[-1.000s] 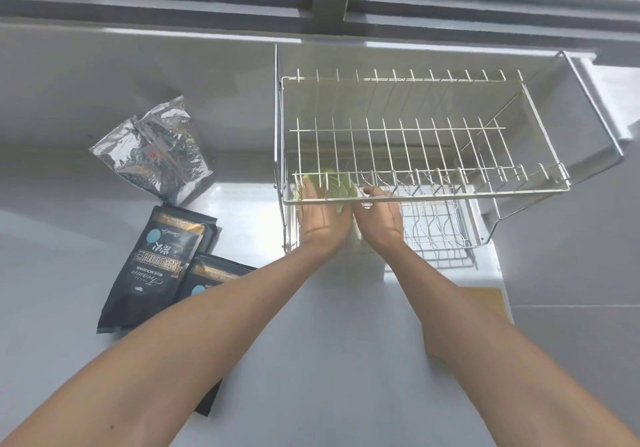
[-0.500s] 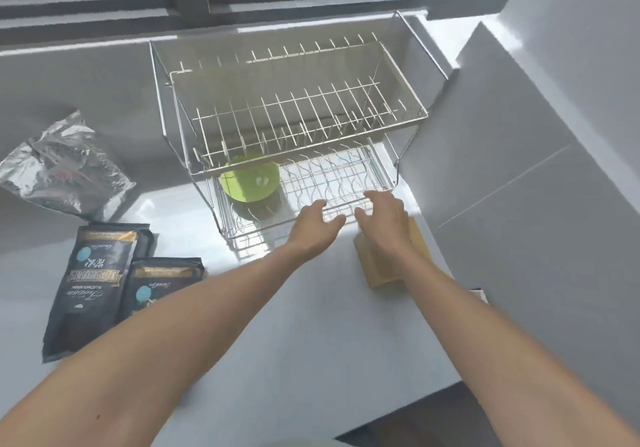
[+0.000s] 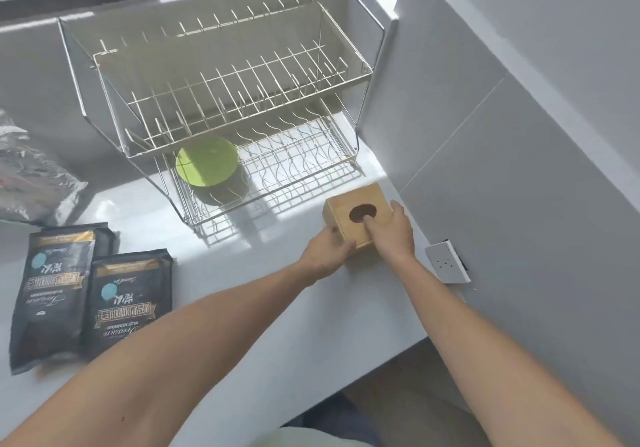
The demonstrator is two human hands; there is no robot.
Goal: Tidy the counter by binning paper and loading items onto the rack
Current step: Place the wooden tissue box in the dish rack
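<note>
A two-tier wire dish rack [image 3: 221, 93] stands at the back of the white counter [image 3: 242, 308]. A green bowl [image 3: 207, 161] lies tilted on its lower tier at the left. In front of the rack's right end sits a small wooden box [image 3: 349, 219] with an oval hole in its top. My left hand [image 3: 327, 251] grips the box's near left corner. My right hand [image 3: 393, 230] clasps its right side, thumb at the hole. The box rests on the counter.
Two black coffee pouches [image 3: 62, 294] lie flat at the left front, and a crumpled silver foil bag [image 3: 31, 176] lies behind them. A tiled wall [image 3: 519, 135] runs close along the right, with a white socket [image 3: 446, 261] on it. The counter's front edge drops off below.
My view has swung right and down. Both hands left the rack's lower tier, where the green bowl stays, moved to the wooden box and closed on it.
</note>
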